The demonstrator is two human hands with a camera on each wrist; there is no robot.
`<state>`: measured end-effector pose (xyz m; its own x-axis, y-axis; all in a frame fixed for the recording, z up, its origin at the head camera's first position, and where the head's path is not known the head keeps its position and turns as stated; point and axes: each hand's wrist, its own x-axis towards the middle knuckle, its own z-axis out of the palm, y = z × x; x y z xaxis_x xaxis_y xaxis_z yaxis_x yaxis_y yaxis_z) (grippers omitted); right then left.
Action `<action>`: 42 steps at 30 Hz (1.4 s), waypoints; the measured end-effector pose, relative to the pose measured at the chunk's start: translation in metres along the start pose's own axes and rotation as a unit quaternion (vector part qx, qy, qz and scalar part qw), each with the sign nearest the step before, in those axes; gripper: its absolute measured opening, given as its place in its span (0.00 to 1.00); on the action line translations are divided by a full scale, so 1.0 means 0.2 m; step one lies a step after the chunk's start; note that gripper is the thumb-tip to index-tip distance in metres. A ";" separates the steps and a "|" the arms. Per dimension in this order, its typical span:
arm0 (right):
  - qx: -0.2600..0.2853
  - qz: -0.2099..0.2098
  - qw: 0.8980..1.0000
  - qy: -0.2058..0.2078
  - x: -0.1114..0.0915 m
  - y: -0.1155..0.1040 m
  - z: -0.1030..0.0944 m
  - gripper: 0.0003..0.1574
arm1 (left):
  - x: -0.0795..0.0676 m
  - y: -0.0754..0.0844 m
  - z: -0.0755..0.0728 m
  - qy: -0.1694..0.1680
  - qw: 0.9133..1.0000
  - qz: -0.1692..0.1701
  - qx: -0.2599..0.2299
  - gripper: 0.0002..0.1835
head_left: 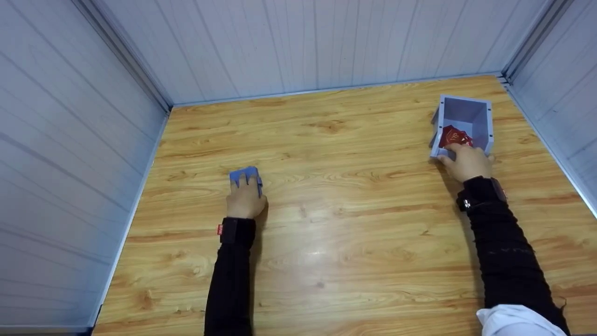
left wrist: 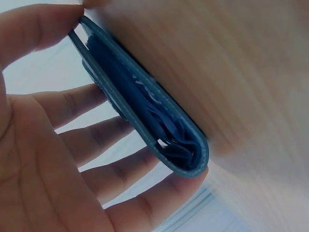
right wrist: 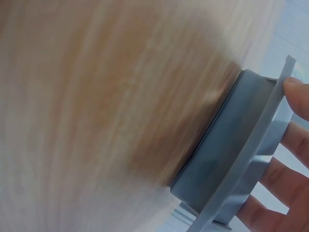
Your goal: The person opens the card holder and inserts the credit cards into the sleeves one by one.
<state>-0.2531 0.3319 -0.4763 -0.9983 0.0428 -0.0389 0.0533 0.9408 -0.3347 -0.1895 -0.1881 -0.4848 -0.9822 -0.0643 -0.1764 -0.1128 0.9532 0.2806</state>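
A blue folded wallet (head_left: 244, 174) lies on the wood-grain table at the left, its open edge and the layers inside showing in the left wrist view. My left hand (head_left: 244, 200) holds it from above, with the thumb at one corner and the fingers spread across its cover. Far to the right, a grey open-topped box (head_left: 488, 116) contains red pieces with gold print (head_left: 452, 135). My right hand (head_left: 468, 163) grips the box's near edge. In the right wrist view the thumb (right wrist: 297, 96) presses on the rim, and the other fingers lie along the wall.
White panel walls (head_left: 289, 46) enclose the table (head_left: 326, 224) at the back and both sides. The box stands near the back right corner, close to the right wall. Between the two hands lies a wide stretch of tabletop.
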 end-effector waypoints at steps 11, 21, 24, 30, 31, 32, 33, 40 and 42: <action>0.004 -0.018 1.000 -0.001 -0.02 -0.02 0.00 0.30 | -0.04 0.06 0.03 0.016 1.000 0.026 0.003 0.35; 0.000 -0.036 0.999 -0.011 -0.04 -0.05 0.02 0.26 | -0.08 0.12 0.06 0.031 0.998 0.061 0.017 0.35; -0.001 -0.044 0.999 -0.013 -0.04 -0.07 0.03 0.25 | -0.09 0.13 0.06 0.023 0.997 0.067 0.019 0.36; -0.004 -0.066 0.998 -0.005 -0.07 -0.11 0.04 0.25 | -0.10 0.16 0.06 0.009 0.997 0.074 0.005 0.36; -0.006 -0.068 0.998 -0.006 -0.07 -0.12 0.05 0.25 | -0.10 0.17 0.06 0.007 0.997 0.075 0.003 0.35; -0.007 -0.070 0.997 -0.005 -0.07 -0.13 0.05 0.25 | -0.11 0.18 0.07 0.007 0.997 0.077 0.002 0.35; -0.010 -0.072 0.997 -0.006 -0.08 -0.14 0.05 0.25 | -0.11 0.18 0.07 0.007 0.997 0.079 0.001 0.35; -0.026 -0.086 0.996 -0.008 -0.09 -0.20 0.07 0.25 | -0.12 0.22 0.08 0.000 0.996 0.094 0.002 0.36; -0.026 -0.091 0.995 -0.007 -0.10 -0.21 0.08 0.24 | -0.13 0.24 0.09 0.000 0.995 0.100 0.004 0.36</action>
<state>-0.2357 0.2859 -0.4758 -0.9910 -0.1341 0.0050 -0.1299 0.9488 -0.2879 -0.1671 -0.1360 -0.4830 -0.9850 0.1268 -0.1172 0.0862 0.9493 0.3023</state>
